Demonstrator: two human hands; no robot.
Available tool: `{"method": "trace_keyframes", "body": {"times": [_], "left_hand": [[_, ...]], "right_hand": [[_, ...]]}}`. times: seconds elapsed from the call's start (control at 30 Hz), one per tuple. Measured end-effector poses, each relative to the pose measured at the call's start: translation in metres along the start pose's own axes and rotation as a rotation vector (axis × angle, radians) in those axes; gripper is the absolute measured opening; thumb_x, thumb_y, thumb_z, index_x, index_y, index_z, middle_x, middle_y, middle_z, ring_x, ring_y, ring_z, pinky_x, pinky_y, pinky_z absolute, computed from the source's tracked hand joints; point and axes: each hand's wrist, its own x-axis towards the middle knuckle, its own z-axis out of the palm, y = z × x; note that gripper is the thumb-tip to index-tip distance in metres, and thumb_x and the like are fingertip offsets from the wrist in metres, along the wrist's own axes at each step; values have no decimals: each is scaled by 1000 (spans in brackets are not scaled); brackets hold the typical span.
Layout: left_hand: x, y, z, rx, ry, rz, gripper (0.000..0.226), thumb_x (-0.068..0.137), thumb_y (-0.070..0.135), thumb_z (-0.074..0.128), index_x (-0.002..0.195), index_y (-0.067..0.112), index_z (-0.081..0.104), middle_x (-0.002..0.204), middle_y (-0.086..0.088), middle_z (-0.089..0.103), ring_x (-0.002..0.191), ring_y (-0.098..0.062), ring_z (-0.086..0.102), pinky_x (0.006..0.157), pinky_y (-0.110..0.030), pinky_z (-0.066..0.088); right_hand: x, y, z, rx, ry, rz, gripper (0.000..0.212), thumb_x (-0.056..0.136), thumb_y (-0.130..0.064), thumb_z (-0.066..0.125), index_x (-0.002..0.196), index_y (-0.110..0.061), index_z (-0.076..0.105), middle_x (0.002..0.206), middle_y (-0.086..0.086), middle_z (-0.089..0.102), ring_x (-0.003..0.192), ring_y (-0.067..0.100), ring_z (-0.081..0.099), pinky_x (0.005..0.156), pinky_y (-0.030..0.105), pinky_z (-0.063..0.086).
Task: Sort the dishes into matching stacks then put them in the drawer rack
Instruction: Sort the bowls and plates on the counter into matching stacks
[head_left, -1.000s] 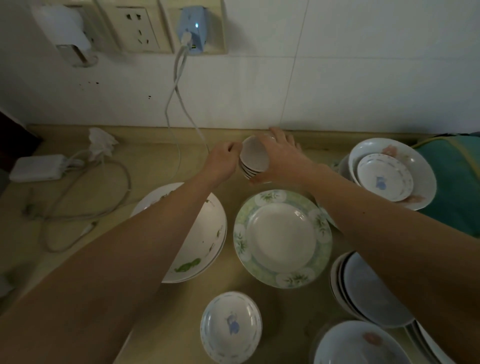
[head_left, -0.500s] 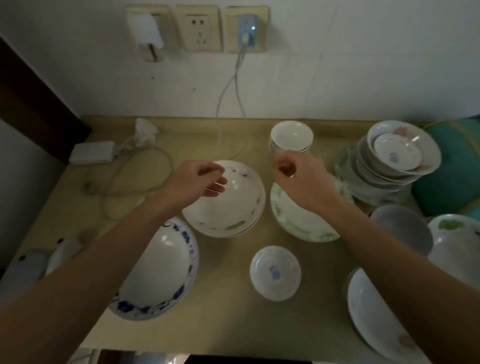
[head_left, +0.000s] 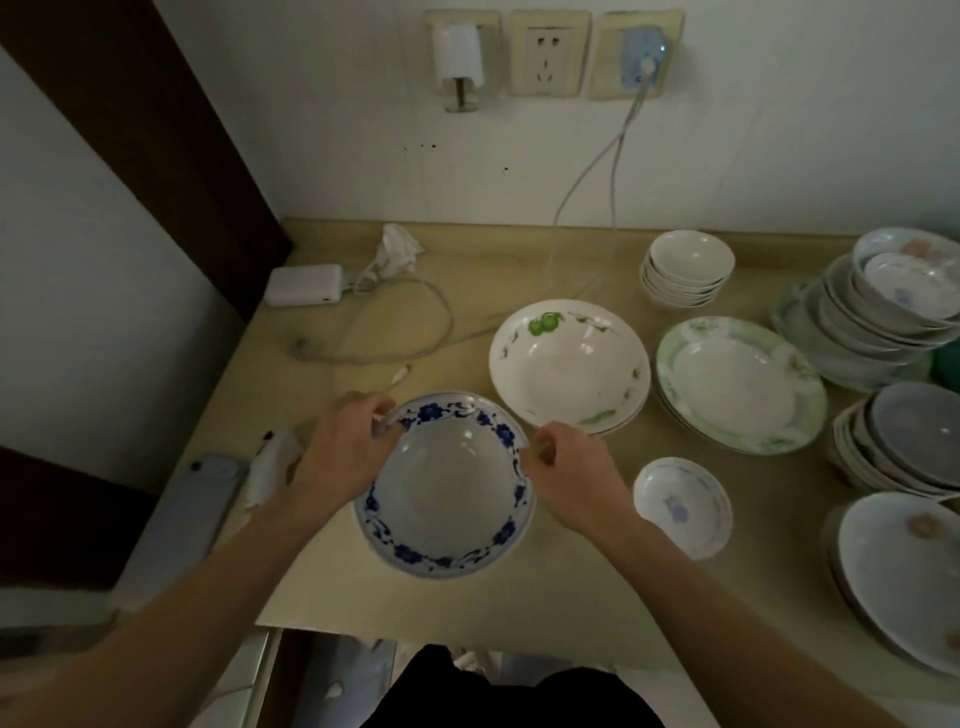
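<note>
Sorting is partway — both hands, left hand (head_left: 343, 447) and right hand (head_left: 571, 467), pinch the blue-rimmed bowl (head_left: 447, 486) near the counter's (head_left: 415, 603) front edge; several stacks (head_left: 685, 270) stand, nothing racked yet.

Cut off at the right edge: tilted stack of plates (head_left: 878, 332), grey plate stack (head_left: 914, 441) and the pink-flowered plate (head_left: 904, 577). Partly hidden behind the left hand (head_left: 345, 449): near-left rim of the blue-flowered bowl (head_left: 447, 483). Too blurred to identify: pale object (head_left: 267, 462) and grey slab (head_left: 182, 525) at the counter's (head_left: 467, 597) left edge. Unclear whether the right hand (head_left: 569, 470) actually grips the rim.
</note>
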Motion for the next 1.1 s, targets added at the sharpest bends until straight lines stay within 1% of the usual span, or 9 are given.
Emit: {"method": "trace_keyframes", "body": {"times": [0.13,0.27,0.37,0.43,0.53,0.7,0.77,0.97,1.1], "left_hand": [[-5,-17,5,41,10,6,23,102,24,58,120,12,65,112,-9,69,96,-26,63,75,-31,42],[-3,-28,3,50,-51,-36,20,105,25,52,117,20,66,111,-3,72,92,-22,64,74,-32,45],[-8,-30,3,-63,-110,-52,27,107,24,46,127,20,63,114,-5,71,92,-19,62,75,-33,50],[-13,-31,5,-171,-144,-88,28,108,24,43,129,23,61,112,-4,71,95,-22,67,82,-42,57],[-21,-31,10,-332,-194,-184,20,107,30,43,115,27,61,104,-4,70,93,-26,69,85,-53,58],[-25,-26,4,-401,-196,-204,18,106,31,46,100,29,63,99,-9,72,90,-31,71,83,-60,58],[-28,-20,-3,-385,-202,-159,19,105,32,46,97,31,64,96,-8,73,88,-30,71,82,-60,58],[-27,12,-27,-414,-186,-41,19,104,32,50,96,36,67,79,3,77,73,-19,74,75,-51,62],[-30,53,-39,-441,-155,91,27,104,34,51,91,50,68,80,17,76,68,-5,73,64,-34,57]], "right_hand": [[-7,-1,18,89,-28,94,19,97,-24,54,81,-18,63,74,-1,69,70,17,68,72,46,62],[-15,-3,28,178,-8,142,20,103,-20,49,99,-13,67,86,5,73,75,21,73,64,42,65],[-20,-4,34,163,29,162,23,106,-22,45,105,-11,66,89,6,72,73,21,73,61,39,64],[-25,-5,39,155,44,170,23,107,-22,42,104,-12,62,87,5,69,71,20,72,59,37,64],[-32,-6,44,222,41,189,23,107,-22,40,106,-11,60,85,5,69,65,17,72,51,30,61],[-37,-5,43,260,37,227,30,107,-22,40,104,-3,63,92,13,72,77,27,74,67,49,64],[-42,-2,41,272,54,221,32,107,-23,41,99,-3,65,88,13,74,75,27,75,66,50,64],[-66,-2,15,455,191,155,27,106,-22,44,91,-13,65,76,5,74,59,14,74,47,28,58],[-84,1,-17,528,319,146,24,105,-24,45,96,-15,65,77,4,75,60,15,73,46,29,58]]}}
